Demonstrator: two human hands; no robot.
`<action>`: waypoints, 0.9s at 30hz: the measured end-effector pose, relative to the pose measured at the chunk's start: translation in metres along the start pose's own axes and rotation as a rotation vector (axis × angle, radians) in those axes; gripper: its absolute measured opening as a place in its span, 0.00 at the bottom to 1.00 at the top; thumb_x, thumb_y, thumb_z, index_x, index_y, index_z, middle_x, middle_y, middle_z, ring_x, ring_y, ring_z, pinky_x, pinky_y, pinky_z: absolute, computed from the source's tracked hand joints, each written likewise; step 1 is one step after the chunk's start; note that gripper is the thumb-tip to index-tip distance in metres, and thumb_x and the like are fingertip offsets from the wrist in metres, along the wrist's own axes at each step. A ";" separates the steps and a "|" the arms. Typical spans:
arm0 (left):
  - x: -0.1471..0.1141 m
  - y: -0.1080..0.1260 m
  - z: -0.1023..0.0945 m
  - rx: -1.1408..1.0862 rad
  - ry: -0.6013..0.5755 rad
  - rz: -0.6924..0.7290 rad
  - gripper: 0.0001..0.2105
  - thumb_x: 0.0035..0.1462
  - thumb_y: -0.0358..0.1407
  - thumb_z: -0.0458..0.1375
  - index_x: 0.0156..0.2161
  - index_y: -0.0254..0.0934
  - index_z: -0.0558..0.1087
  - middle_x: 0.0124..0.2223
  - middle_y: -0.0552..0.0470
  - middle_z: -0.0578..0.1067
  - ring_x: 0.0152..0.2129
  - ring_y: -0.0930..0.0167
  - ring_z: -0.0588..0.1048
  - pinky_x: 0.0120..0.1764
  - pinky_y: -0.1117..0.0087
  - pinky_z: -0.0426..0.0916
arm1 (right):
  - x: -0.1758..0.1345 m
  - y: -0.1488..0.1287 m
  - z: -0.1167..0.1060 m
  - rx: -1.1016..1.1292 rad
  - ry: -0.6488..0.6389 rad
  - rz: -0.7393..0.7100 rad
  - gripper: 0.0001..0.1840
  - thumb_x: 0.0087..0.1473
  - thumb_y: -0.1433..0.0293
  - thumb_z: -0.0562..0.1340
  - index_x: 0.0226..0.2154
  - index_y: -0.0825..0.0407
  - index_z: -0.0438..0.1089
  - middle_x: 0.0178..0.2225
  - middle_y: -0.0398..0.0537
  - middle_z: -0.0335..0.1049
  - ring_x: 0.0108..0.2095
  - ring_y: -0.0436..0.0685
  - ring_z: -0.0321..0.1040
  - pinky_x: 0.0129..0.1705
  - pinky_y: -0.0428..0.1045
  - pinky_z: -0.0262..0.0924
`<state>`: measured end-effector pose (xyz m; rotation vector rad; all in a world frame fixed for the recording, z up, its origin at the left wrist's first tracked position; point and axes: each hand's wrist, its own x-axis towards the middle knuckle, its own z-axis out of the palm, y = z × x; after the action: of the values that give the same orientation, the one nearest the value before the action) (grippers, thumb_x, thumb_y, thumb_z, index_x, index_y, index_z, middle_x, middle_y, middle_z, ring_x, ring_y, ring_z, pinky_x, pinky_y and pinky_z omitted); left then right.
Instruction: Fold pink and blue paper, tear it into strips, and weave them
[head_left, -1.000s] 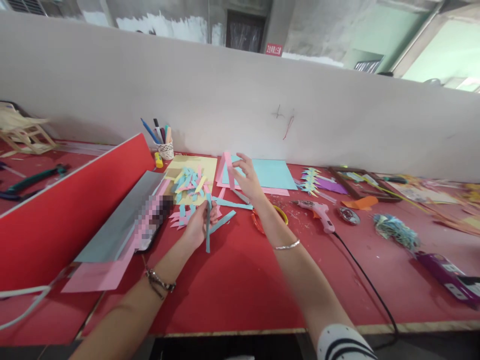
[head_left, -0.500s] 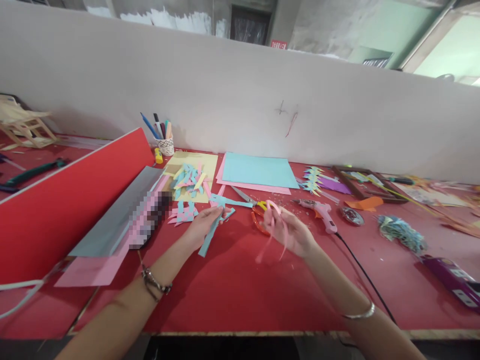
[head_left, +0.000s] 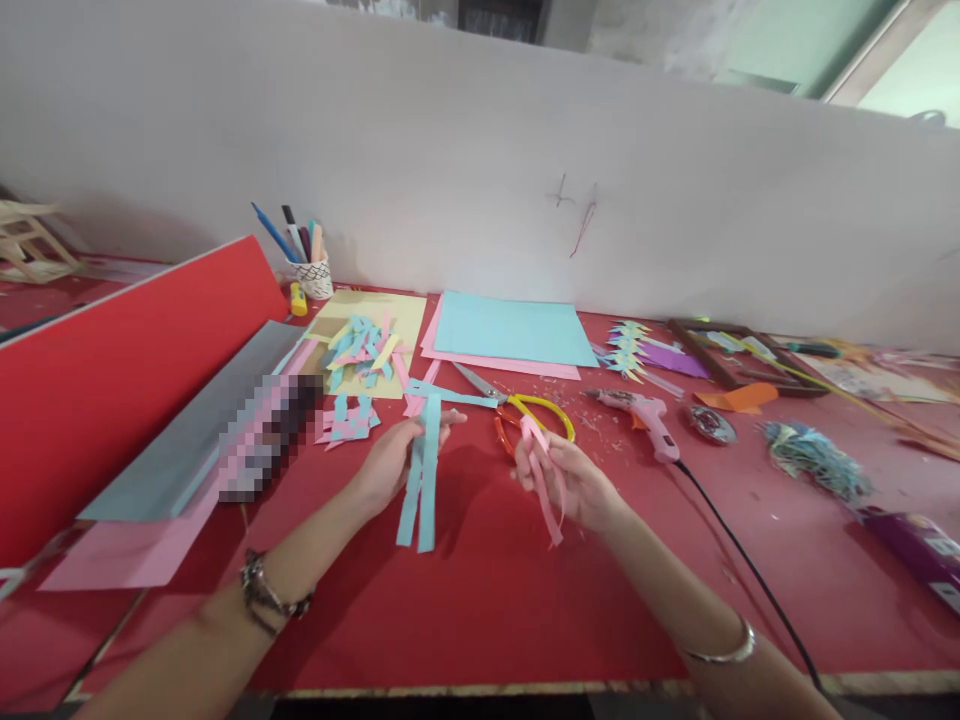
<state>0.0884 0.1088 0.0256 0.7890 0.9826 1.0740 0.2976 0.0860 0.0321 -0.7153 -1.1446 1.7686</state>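
My left hand (head_left: 394, 460) is closed on a folded blue paper strip (head_left: 426, 490), whose two ends hang down side by side. In my right hand (head_left: 577, 480) a looped pink paper strip (head_left: 551, 495) is pinched, its ends dangling over the red table. Just behind the hands lie scissors (head_left: 540, 405) with yellow and red handles, partly covered by my right fingers. Another blue strip (head_left: 469, 398) lies flat by the scissors' blades. Left of my left hand sits a small woven piece of pink and blue strips (head_left: 349, 422).
A pile of cut strips (head_left: 364, 350) rests on yellow paper, beside blue and pink sheets (head_left: 517, 330). A pink glue gun (head_left: 641, 415) with a black cord lies on the right, near a ribbon bundle (head_left: 814, 460). A red board (head_left: 142, 390) leans at left; a pen cup (head_left: 311, 275) stands behind.
The blue strip in my left hand has swung so both ends hang downward. My right hand has lowered slightly with the pink strip, uncovering the yellow scissor handle. The view has tilted down.
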 end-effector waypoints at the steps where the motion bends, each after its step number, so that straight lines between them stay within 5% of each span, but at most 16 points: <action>1: 0.000 -0.001 -0.001 0.012 -0.016 0.003 0.12 0.41 0.30 0.49 0.28 0.35 0.75 0.22 0.53 0.69 0.16 0.76 0.62 0.18 0.76 0.56 | -0.001 -0.001 0.001 -0.006 -0.002 0.000 0.12 0.42 0.61 0.62 0.25 0.53 0.66 0.23 0.44 0.65 0.21 0.47 0.61 0.27 0.45 0.57; 6: -0.002 0.000 -0.001 0.242 -0.044 0.086 0.11 0.42 0.30 0.53 0.30 0.39 0.76 0.16 0.57 0.65 0.12 0.77 0.55 0.16 0.76 0.50 | -0.004 -0.006 0.001 -0.004 -0.009 -0.009 0.12 0.42 0.60 0.62 0.25 0.52 0.66 0.25 0.44 0.65 0.22 0.48 0.62 0.29 0.46 0.58; 10: -0.006 0.004 0.002 0.413 -0.015 0.345 0.10 0.44 0.30 0.53 0.30 0.42 0.77 0.29 0.52 0.71 0.24 0.72 0.65 0.26 0.75 0.58 | -0.005 -0.008 -0.001 -0.018 -0.020 -0.014 0.11 0.42 0.61 0.62 0.25 0.52 0.66 0.25 0.44 0.63 0.24 0.48 0.61 0.31 0.46 0.58; 14: -0.009 0.007 0.002 0.544 0.033 0.528 0.11 0.45 0.30 0.55 0.33 0.44 0.77 0.22 0.55 0.64 0.20 0.72 0.61 0.26 0.74 0.57 | -0.004 -0.006 -0.002 -0.020 0.005 -0.031 0.11 0.43 0.61 0.62 0.24 0.52 0.67 0.25 0.44 0.62 0.25 0.48 0.60 0.30 0.46 0.58; 22: -0.004 0.009 -0.003 0.445 0.033 0.234 0.09 0.43 0.37 0.57 0.32 0.38 0.76 0.25 0.53 0.69 0.18 0.73 0.63 0.21 0.75 0.57 | -0.004 -0.006 -0.002 0.031 0.057 -0.017 0.08 0.42 0.65 0.62 0.19 0.52 0.65 0.24 0.43 0.60 0.25 0.48 0.57 0.32 0.45 0.57; 27: -0.007 0.010 0.000 0.669 0.118 0.345 0.11 0.48 0.40 0.52 0.32 0.40 0.75 0.27 0.54 0.65 0.23 0.73 0.62 0.26 0.75 0.59 | -0.003 -0.007 -0.003 0.056 0.092 -0.019 0.09 0.41 0.66 0.63 0.18 0.52 0.65 0.24 0.43 0.60 0.26 0.48 0.57 0.32 0.45 0.57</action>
<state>0.0843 0.1051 0.0363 1.4947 1.3650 1.0963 0.3041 0.0854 0.0373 -0.7424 -1.0336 1.7269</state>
